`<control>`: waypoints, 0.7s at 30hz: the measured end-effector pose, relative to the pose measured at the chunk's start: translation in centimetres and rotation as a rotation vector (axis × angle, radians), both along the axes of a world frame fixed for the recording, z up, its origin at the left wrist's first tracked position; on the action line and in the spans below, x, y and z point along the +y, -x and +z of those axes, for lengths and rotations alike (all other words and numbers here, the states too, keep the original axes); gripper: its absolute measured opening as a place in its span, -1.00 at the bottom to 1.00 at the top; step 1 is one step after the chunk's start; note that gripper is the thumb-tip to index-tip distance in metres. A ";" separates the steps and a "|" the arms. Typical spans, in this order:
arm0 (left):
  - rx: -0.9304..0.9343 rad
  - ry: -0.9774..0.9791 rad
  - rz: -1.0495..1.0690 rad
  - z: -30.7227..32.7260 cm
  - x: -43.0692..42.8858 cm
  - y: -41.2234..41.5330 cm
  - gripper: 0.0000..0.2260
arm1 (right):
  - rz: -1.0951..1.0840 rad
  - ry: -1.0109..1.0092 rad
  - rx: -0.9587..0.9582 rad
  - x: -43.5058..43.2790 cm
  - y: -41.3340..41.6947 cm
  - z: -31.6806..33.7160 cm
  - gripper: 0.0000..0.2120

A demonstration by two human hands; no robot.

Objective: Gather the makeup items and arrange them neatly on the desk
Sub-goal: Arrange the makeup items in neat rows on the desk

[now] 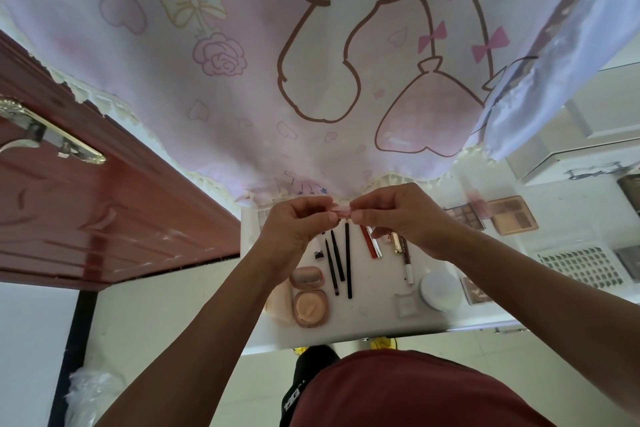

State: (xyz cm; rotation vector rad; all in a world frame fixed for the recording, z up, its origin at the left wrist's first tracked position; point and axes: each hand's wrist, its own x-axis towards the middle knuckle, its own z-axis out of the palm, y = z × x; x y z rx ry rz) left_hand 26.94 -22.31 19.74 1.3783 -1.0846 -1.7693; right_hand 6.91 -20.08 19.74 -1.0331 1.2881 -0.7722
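Note:
Above the white desk (367, 319), my left hand (298, 222) and my right hand (398, 215) meet, both pinching a small pink lip-product tube (343, 211) between the fingertips. Below them lie three thin black pencils (341, 260), a red pencil (369, 241), a gold-capped tube (396, 242) and a dark pencil with a white end (407, 262). An open pink powder compact (310, 295) sits at the front left, a round white jar (439, 289) at the front right. Two eyeshadow palettes (512, 215) lie at the back right.
A pink cartoon-print curtain (277, 62) hangs over the back of the desk. A red-brown door (86, 211) with a metal handle stands to the left. A white slotted basket (585, 265) and white shelving (571, 135) are on the right. A small clear square case (408, 303) lies near the jar.

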 end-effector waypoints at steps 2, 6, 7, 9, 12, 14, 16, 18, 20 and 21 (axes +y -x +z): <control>-0.017 0.014 0.003 -0.1 0.1 0.1 -0.77 | -0.010 -0.005 -0.006 -0.1 0.1 -0.1 -0.79; -0.042 0.045 -0.014 -0.3 0.1 0.2 -0.76 | -0.017 -0.025 -0.029 -0.1 0.3 -0.4 -0.81; -0.046 0.050 -0.017 -0.3 0.0 0.2 -0.75 | -0.020 -0.024 -0.033 -0.1 0.3 -0.4 -0.80; -0.053 0.055 -0.021 -0.4 0.0 0.1 -0.75 | -0.021 -0.017 -0.029 0.0 0.3 -0.4 -0.80; -0.044 0.055 -0.024 -0.5 -0.1 0.2 -0.75 | 0.000 0.018 -0.002 0.0 0.4 -0.3 -0.80; -0.024 0.042 -0.006 -0.6 -0.1 0.4 -0.74 | -0.013 0.040 0.003 0.0 0.3 -0.2 -0.81; -0.013 0.032 0.028 -0.6 -0.1 0.7 -0.74 | -0.045 0.055 0.008 0.1 0.1 -0.3 -0.78; -0.004 0.026 0.055 -0.6 0.0 0.9 -0.73 | -0.080 0.067 0.008 0.3 -0.1 -0.4 -0.75; -0.009 0.024 0.064 -0.8 0.2 1.0 -0.71 | -0.111 0.076 0.007 0.4 -0.3 -0.6 -0.74; -0.010 0.022 0.067 -0.8 0.3 1.0 -0.68 | -0.122 0.081 0.011 0.5 -0.4 -0.6 -0.74</control>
